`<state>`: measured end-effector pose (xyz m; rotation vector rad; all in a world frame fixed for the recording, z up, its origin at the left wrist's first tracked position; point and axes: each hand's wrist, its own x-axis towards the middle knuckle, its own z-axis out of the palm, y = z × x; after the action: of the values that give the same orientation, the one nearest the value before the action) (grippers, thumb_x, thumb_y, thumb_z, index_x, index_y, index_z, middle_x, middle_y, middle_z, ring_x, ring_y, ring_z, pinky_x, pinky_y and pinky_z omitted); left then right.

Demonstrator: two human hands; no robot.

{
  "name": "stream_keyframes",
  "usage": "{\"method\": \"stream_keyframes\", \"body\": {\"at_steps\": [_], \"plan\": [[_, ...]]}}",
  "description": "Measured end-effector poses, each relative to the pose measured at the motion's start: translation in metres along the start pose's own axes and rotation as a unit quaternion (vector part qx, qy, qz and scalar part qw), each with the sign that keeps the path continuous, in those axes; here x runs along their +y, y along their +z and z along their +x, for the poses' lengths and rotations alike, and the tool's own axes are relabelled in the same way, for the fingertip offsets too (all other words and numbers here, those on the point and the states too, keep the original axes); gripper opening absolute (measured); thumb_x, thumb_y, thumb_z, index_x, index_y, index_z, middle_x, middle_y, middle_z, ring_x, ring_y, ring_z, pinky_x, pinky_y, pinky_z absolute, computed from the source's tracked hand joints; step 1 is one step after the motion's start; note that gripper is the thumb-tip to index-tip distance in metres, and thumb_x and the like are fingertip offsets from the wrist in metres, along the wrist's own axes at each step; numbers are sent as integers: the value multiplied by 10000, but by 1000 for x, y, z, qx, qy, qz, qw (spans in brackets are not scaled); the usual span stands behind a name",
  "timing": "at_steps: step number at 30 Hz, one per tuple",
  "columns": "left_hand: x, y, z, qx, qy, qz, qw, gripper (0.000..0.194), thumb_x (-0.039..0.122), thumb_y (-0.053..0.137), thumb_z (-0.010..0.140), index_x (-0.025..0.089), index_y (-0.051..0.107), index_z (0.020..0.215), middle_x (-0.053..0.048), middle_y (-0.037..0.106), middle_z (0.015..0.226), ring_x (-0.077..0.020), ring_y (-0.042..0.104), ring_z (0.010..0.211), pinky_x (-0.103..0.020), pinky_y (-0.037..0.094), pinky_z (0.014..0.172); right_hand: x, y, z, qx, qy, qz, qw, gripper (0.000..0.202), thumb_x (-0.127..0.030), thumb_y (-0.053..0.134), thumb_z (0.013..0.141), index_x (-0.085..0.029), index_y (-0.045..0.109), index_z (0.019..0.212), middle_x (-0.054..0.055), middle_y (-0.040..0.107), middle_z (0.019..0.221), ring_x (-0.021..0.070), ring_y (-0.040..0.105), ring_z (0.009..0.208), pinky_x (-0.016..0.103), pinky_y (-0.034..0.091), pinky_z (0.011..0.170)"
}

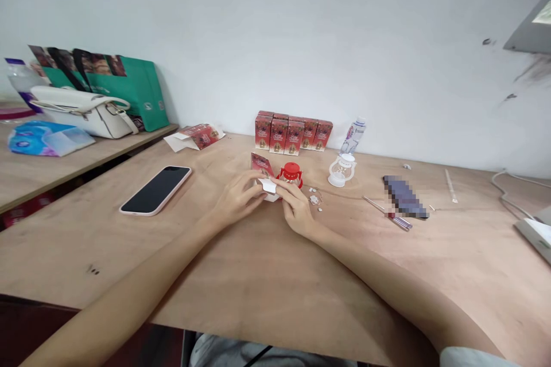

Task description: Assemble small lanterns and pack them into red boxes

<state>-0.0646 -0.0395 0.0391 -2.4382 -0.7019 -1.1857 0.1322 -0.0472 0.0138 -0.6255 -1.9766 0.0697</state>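
Note:
In the middle of the table my left hand [239,197] and my right hand [297,206] both grip a small red gift box [261,163]. Its white inner flap [267,185] faces me between my fingertips, and my fingers hide part of the carton. Right behind my right hand stands a little red lantern [291,170], upright and partly covered by the fingers. Small white loose parts [315,198] lie just right of that hand. Farther right is an upright white lantern [342,172] with a clear body.
Several red boxes [286,135] stand by the wall, with a flattened carton [200,136] to their left. A phone [155,190] lies at left. At right are a plastic bottle [353,136], a screwdriver [400,221] and a pixelated dark object [404,197]. Bags [86,109] occupy the side table.

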Motion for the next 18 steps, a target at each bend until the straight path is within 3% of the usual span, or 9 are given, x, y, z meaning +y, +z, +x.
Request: {"method": "stream_keyframes", "body": {"at_steps": [5, 12, 18], "plan": [[4, 3, -1, 26, -22, -8, 999, 195, 125, 535, 830, 181, 536, 1016, -107, 585, 1095, -203, 562, 1043, -369, 494, 884, -4, -3, 0, -12, -26, -15, 999, 386, -66, 384, 832, -196, 505, 1175, 130, 529, 1280, 203, 534, 1126, 411, 459, 938], [12, -8, 6, 29, -20, -5, 999, 241, 125, 545, 794, 163, 511, 1029, -118, 579, 1066, -207, 562, 1017, -354, 489, 871, -4, -4, -2, -40, -45, 40, 997, 443, -72, 366, 840, -206, 418, 1259, 137, 470, 1324, 196, 465, 1229, 401, 438, 996], [9, -13, 7, -25, 26, 3, 999, 343, 240, 585, 779, 170, 511, 1106, -148, 541, 1182, -256, 526, 1116, -394, 464, 925, -4, -3, -3, -3, -23, 58, 998, 355, -161, 420, 884, -225, 448, 1232, 126, 528, 1268, 203, 498, 1202, 405, 453, 985]]}}
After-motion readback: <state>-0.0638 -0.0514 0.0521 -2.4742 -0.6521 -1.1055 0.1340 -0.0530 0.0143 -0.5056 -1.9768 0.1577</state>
